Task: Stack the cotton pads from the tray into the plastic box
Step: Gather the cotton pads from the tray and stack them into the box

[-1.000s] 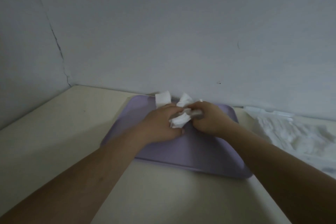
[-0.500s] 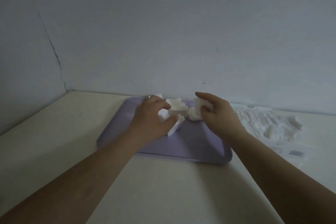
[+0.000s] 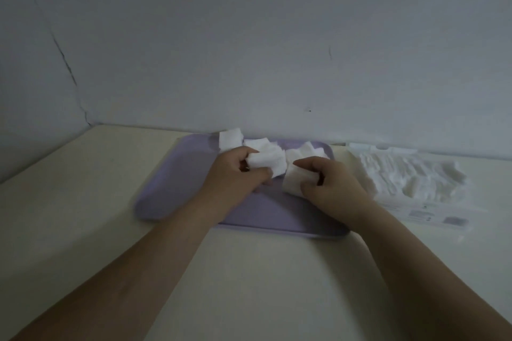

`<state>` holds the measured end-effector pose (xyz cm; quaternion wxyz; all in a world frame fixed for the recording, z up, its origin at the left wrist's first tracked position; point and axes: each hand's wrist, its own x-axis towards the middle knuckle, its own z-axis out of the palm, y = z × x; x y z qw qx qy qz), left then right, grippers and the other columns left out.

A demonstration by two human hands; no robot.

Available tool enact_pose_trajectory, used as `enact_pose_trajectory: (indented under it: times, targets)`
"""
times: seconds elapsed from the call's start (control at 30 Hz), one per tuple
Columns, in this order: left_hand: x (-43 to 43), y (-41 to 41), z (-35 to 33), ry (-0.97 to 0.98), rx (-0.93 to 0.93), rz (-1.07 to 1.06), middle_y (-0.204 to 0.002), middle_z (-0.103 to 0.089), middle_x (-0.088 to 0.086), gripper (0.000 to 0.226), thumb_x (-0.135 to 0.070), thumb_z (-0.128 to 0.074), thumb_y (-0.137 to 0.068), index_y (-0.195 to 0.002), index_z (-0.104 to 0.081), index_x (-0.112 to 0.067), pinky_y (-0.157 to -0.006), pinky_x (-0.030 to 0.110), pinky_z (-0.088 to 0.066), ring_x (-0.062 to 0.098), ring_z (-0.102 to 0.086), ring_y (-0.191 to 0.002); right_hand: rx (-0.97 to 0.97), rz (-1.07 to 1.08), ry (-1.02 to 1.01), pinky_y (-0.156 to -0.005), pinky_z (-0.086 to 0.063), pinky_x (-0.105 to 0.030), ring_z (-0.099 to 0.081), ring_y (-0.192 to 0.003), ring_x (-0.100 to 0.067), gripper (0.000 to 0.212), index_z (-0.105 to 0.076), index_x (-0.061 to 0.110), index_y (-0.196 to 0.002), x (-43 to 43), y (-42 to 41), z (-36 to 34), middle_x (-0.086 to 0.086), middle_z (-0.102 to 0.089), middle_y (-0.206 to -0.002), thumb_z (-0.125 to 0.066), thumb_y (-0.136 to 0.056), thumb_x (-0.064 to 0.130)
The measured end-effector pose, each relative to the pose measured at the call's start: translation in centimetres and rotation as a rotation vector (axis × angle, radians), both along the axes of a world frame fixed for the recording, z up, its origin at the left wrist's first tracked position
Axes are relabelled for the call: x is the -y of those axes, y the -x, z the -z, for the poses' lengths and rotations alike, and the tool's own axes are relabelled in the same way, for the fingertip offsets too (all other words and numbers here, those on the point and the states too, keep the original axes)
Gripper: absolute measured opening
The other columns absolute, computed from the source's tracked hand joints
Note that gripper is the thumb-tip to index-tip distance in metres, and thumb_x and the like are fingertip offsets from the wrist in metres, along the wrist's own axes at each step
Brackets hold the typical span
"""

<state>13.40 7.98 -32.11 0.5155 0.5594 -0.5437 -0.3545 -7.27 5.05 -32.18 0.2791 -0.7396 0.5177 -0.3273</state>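
Head view: left hand (image 3: 232,178) grip curled round cotton pads (image 3: 266,162); right hand (image 3: 333,189) pinches pad stack (image 3: 295,183), count unclear.

Wall (image 3: 277,50) tight behind tray (image 3: 171,191); pad packet (image 3: 401,174) just right; open tabletop (image 3: 69,188) left and front.
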Motion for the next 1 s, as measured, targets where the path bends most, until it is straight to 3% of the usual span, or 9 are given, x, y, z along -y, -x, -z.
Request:
enact_pose_trajectory:
  times: [0.07, 0.2, 0.3, 0.43, 0.57, 0.83, 1.0]
  targets:
    - [0.0, 0.1, 0.2, -0.041, -0.174, 0.072, -0.101, -0.078, 0.016, 0.020, 0.005, -0.071, -0.088, -0.102, -0.071, -0.010, -0.073, 0.038, -0.061, 0.034, -0.075, -0.096, 0.006, 0.043, 0.022, -0.072, -0.042, 0.001, -0.063, -0.090, -0.006, 0.043, -0.070, 0.023, -0.123, 0.1, 0.6, 0.1, 0.007, -0.071, -0.106, -0.065, -0.085, 0.005]
    - [0.3, -0.1, 1.3, -0.063, -0.167, 0.231, -0.100, -0.074, 0.008, 0.024, 0.006, -0.067, -0.091, -0.112, -0.067, -0.006, -0.078, 0.028, -0.060, 0.016, -0.070, -0.092, 0.116, 0.178, 0.018, -0.063, -0.038, 0.004, -0.062, -0.071, 0.015, 0.026, -0.075, 0.026, -0.106, 0.1, 0.8, 0.7, 0.015, -0.073, -0.087, -0.077, -0.083, 0.016]
    - [0.3, -0.5, 1.5, -0.072, -0.130, 0.321, -0.090, -0.072, -0.002, 0.022, 0.007, -0.069, -0.089, -0.104, -0.068, -0.009, -0.079, 0.018, -0.053, 0.006, -0.065, -0.086, 0.161, 0.180, 0.029, -0.066, -0.042, 0.000, -0.066, -0.078, 0.007, 0.018, -0.077, 0.027, -0.099, -0.2, 0.4, 0.8, 0.012, -0.076, -0.085, -0.079, -0.082, 0.019]
    - [0.1, -0.5, 2.0, -0.070, 0.022, 0.376, -0.104, -0.077, 0.000, 0.029, -0.013, -0.080, -0.077, -0.103, -0.076, -0.025, -0.097, 0.034, -0.053, 0.012, -0.068, -0.100, 0.303, 0.057, 0.015, -0.076, -0.058, -0.018, -0.072, -0.078, -0.001, 0.032, -0.077, 0.027, -0.092, -0.8, 0.2, 0.8, 0.008, -0.079, -0.087, -0.073, -0.082, -0.003]
    - [0.0, -0.2, 2.0, -0.066, -0.020, 0.302, -0.095, -0.075, 0.009, 0.034, 0.004, -0.085, -0.076, -0.104, -0.070, -0.009, -0.094, 0.041, -0.055, 0.015, -0.067, -0.088, 0.308, -0.034, -0.003, -0.080, -0.050, -0.006, -0.070, -0.087, 0.012, 0.047, -0.074, 0.032, -0.092, -0.9, 0.1, 0.8, 0.019, -0.075, -0.092, -0.061, -0.087, -0.013]
    - [0.2, -0.2, 2.1, -0.024, 0.022, 0.265, -0.103, -0.076, 0.016, 0.019, -0.012, -0.083, -0.082, -0.099, -0.076, -0.017, -0.100, 0.052, -0.055, 0.033, -0.072, -0.101, 0.362, -0.060, -0.017, -0.089, -0.056, -0.018, -0.072, -0.092, 0.006, 0.046, -0.076, 0.031, -0.094, -0.8, 0.1, 1.0, 0.021, -0.077, -0.093, -0.059, -0.091, -0.012]
    - [0.2, 0.0, 2.1, -0.012, 0.027, 0.206, -0.100, -0.077, 0.015, 0.020, -0.003, -0.083, -0.080, -0.093, -0.074, -0.015, -0.096, 0.049, -0.058, 0.029, -0.073, -0.095, 0.523, -0.177, -0.166, -0.092, -0.057, -0.028, -0.072, -0.100, -0.013, 0.041, -0.073, 0.013, -0.108, -1.0, 0.2, 1.2, -0.007, -0.078, -0.109, -0.058, -0.090, -0.021]
